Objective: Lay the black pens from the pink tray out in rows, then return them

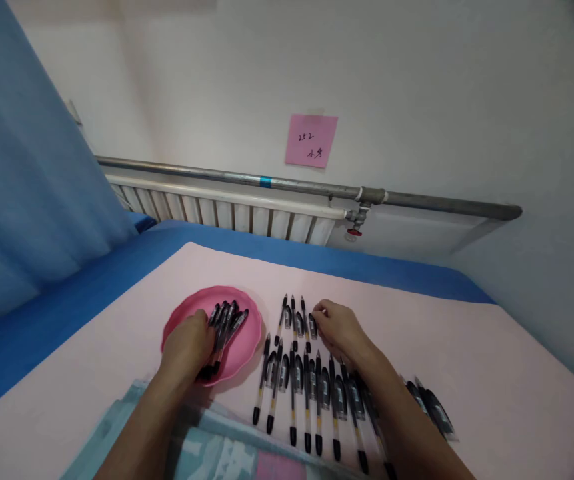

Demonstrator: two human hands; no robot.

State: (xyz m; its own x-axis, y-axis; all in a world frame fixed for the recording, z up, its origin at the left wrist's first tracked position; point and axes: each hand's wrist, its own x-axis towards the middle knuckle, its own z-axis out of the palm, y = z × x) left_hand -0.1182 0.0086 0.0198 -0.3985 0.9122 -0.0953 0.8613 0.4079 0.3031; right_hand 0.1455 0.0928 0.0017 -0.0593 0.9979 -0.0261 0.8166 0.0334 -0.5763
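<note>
My left hand (pixel 191 343) reaches into a pink scalloped plate (pixel 253 313), its fingers curled against the capped black pens (pixel 225 325) heaped there. The hand itself hides part of that grip. To the right, the thumb and fingers of my right hand (pixel 339 327) are closed on a pen cap (pixel 313 325) at the end of the upper row. In that row, uncapped pens (pixel 293 323) alternate with clear-and-black caps. A longer row of uncapped pens (pixel 293 393) with caps between them lies nearer me, partly covered by my right forearm.
More caps (pixel 437 412) lie right of my right forearm. The pink surface (pixel 491 360) rests over a blue cover (pixel 367 267). Behind stand a radiator (pixel 227 215) and a metal pipe (pixel 311 188). A blue curtain (pixel 27 167) hangs at the left; patterned cloth (pixel 217 450) is nearest me.
</note>
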